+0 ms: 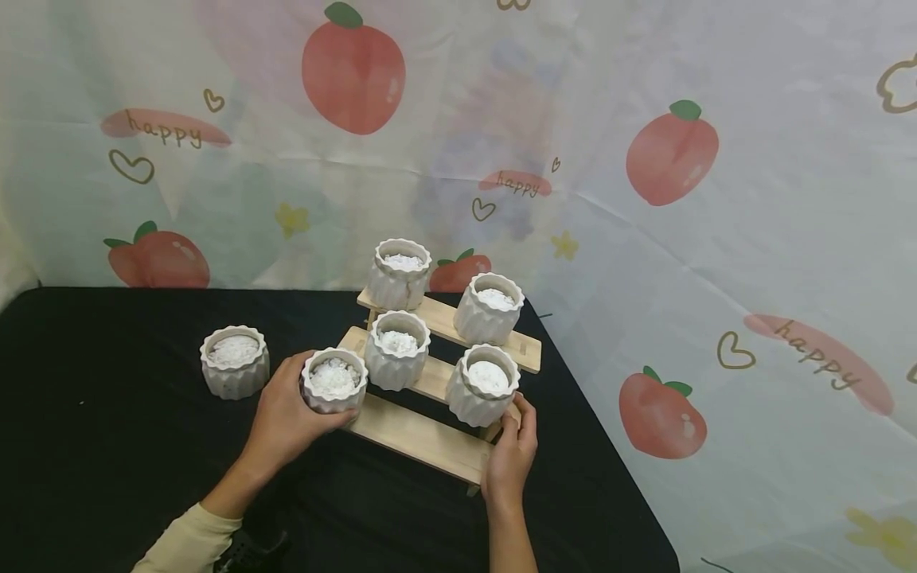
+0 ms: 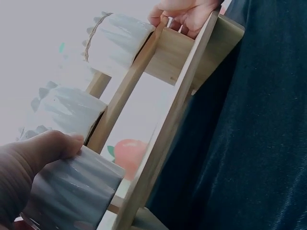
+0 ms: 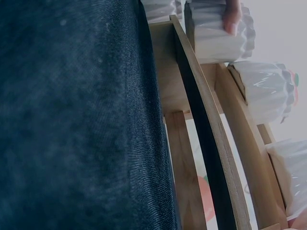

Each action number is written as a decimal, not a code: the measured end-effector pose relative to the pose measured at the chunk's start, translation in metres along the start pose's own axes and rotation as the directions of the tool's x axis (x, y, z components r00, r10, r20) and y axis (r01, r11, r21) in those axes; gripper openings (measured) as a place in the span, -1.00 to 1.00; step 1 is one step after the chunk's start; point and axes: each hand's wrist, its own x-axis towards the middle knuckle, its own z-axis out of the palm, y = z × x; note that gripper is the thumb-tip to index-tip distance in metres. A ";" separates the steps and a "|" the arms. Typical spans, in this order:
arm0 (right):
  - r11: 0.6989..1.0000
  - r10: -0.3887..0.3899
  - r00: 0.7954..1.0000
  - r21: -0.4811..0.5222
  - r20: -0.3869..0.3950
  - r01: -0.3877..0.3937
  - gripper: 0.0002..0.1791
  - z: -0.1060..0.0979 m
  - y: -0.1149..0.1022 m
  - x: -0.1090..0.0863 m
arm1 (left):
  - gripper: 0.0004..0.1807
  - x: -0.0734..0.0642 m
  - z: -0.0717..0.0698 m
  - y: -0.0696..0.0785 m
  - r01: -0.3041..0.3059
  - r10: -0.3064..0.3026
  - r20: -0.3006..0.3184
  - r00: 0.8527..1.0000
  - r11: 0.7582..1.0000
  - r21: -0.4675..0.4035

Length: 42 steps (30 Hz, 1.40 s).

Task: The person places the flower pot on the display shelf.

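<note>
My left hand (image 1: 283, 420) grips a white fluted pot (image 1: 334, 379) filled with white granules, close over the left end of the lowest step of a three-tier wooden stand (image 1: 430, 442). In the left wrist view the thumb (image 2: 55, 146) presses on that pot's side. At the stand's right end, my right hand (image 1: 512, 461) holds the wooden side piece, its fingertips right below a pot (image 1: 481, 390) on the middle step. Another pot (image 1: 397, 350) stands on that step, left of it. The top step bears two similar pots, one left (image 1: 399, 278) and one right (image 1: 489, 310).
A further white pot (image 1: 234, 364) with granules stands on the black-covered table (image 1: 107, 446), left of my left hand. Behind the table hangs a pale curtain (image 1: 444, 95) printed with peaches. The table's right edge slants down just beyond the stand.
</note>
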 end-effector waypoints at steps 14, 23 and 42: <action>1.000 -0.004 1.000 -0.001 0.003 0.004 -0.63 -0.001 0.001 0.001 | 0.02 -0.005 0.007 -0.007 0.025 -0.024 0.016 1.000 1.000 -0.002; 1.000 -0.004 1.000 -0.019 0.013 0.004 -0.63 -0.004 0.002 0.000 | 0.05 -0.006 0.009 -0.008 0.044 -0.043 0.051 0.998 0.999 -0.018; 1.000 -0.005 1.000 -0.021 0.020 0.005 -0.63 -0.001 -0.002 0.000 | 0.04 -0.009 0.008 -0.009 0.046 -0.044 0.051 0.998 0.998 -0.038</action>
